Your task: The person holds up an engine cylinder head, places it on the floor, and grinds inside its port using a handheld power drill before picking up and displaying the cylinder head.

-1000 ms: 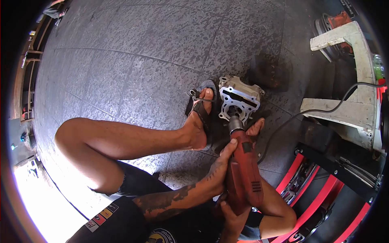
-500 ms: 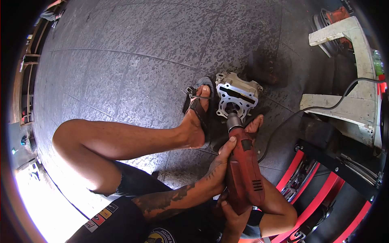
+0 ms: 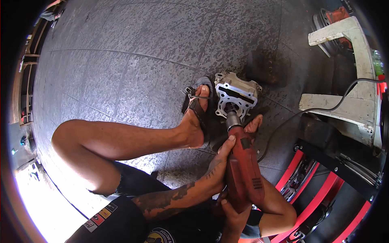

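Observation:
A red corded power drill (image 3: 244, 174) points away from me, its metal chuck (image 3: 233, 120) at the round opening of a silver engine cylinder head (image 3: 237, 92). My left hand (image 3: 225, 152) is wrapped around the front of the drill body, with the thumb along its top. Lower down, my right hand (image 3: 235, 216) grips the drill's rear handle; its fingers are partly hidden beneath. The cylinder head stands tilted on the floor between my feet, its flat gasket face turned toward me. Whatever the chuck holds is mostly out of sight inside the opening.
My sandalled foot (image 3: 198, 105) is left of the cylinder head. A black power cord (image 3: 320, 108) runs right past a worn white wooden stand (image 3: 336, 104). Red and black metal framing (image 3: 322, 194) fills the lower right. A dark stain marks the tiled floor (image 3: 133, 77).
Almost nothing differs. The drill, both hands and the cylinder head appear shifted very slightly left in the view, and the grip is the same.

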### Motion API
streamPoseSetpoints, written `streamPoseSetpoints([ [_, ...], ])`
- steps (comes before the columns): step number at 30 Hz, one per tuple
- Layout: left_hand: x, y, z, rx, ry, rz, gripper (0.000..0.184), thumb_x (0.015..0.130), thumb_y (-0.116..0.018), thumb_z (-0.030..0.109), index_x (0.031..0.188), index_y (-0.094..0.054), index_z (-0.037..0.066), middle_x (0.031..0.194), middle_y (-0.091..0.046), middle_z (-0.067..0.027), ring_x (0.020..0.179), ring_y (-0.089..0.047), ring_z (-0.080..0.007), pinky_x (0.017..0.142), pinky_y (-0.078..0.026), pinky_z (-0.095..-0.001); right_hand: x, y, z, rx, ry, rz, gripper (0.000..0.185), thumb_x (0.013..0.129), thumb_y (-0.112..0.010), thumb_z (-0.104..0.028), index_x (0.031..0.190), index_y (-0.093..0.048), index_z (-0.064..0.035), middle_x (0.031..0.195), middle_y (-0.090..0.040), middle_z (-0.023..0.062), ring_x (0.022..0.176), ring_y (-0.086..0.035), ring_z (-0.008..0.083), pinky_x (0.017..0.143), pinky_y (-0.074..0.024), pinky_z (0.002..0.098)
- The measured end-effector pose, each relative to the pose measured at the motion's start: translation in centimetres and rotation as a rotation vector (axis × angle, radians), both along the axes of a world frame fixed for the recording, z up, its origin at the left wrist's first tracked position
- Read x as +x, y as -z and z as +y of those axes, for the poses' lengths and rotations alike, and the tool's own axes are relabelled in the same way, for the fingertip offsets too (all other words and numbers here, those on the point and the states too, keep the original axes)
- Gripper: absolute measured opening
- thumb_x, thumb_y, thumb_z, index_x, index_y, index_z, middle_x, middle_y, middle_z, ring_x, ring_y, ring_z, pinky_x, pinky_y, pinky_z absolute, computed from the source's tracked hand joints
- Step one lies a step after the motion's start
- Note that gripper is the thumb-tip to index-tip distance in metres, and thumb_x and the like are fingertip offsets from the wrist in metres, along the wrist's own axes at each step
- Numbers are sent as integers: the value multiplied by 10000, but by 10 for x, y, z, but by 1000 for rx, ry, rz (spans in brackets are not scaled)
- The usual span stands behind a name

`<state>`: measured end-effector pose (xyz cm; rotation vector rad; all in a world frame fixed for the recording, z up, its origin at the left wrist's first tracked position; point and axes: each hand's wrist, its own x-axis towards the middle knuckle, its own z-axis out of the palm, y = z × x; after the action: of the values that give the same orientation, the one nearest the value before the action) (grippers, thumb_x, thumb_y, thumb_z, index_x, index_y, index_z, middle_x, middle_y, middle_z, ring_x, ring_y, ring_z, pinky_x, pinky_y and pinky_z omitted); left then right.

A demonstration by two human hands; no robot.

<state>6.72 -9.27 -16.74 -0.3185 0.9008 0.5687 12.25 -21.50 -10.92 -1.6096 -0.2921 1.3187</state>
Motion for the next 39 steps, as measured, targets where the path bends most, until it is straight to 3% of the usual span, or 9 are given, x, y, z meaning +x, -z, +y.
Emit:
streamPoseSetpoints([
  [3,0,11,12,58,-21,-61,527,875,-542,596,1142,-545,141,1018,-607,-47,934,-596,-178,849,-494,-347,4,6,13,-75,-41,85,548,725,-667,75,1228,-452,46,946,-592,101,813,-588,144,691,-497,266],
  [5,0,10,15,69,-43,-102,530,874,-543,597,1144,-544,141,1018,-606,-45,933,-596,-177,847,-495,-347,0,18,13,-22,55,-57,530,729,-667,74,1216,-459,45,892,-597,94,757,-587,141,665,-494,256],
  [11,0,-5,-3,-42,3,78,528,869,-550,600,1133,-552,143,1016,-607,-48,932,-597,-181,846,-498,-352,-3,-3,-3,-28,9,15,502,739,-688,61,1193,-474,31,864,-597,75,711,-584,127,628,-487,243],
  [14,1,4,9,72,4,-60,611,907,-523,548,1291,-447,80,1158,-563,-97,1024,-580,-194,922,-459,-346,3,4,8,-45,11,35,505,738,-694,56,1192,-474,32,880,-600,79,730,-589,129,632,-488,248],
  [17,5,6,24,258,-147,-323,519,873,-554,587,1143,-543,145,1024,-601,-47,931,-597,-177,841,-500,-345,9,20,18,18,-12,-37,499,742,-693,48,1189,-473,36,890,-604,84,731,-591,132,628,-489,252],
  [20,2,1,18,228,-121,-324,520,873,-556,583,1142,-542,139,1032,-598,-48,937,-594,-176,850,-496,-343,5,2,20,-15,4,31,504,740,-696,44,1191,-472,35,899,-604,89,736,-591,139,639,-492,262],
  [22,1,-3,5,49,3,16,521,869,-560,584,1127,-548,132,1016,-601,-52,932,-599,-179,847,-499,-344,3,0,8,8,0,68,504,741,-689,50,1194,-468,35,897,-602,90,747,-592,143,649,-495,267],
  [32,3,-10,29,341,-65,-155,511,864,-584,567,1123,-555,126,999,-621,-56,909,-616,-176,836,-511,-346,-3,10,15,46,63,85,490,745,-662,70,1190,-459,49,882,-597,99,770,-592,157,674,-496,268],
  [39,0,7,13,5,55,10,542,855,-593,578,1124,-553,110,1001,-624,-60,905,-619,-176,834,-511,-346,-9,16,12,82,97,80,474,752,-651,74,1184,-459,52,867,-599,98,754,-594,158,667,-502,273],
])
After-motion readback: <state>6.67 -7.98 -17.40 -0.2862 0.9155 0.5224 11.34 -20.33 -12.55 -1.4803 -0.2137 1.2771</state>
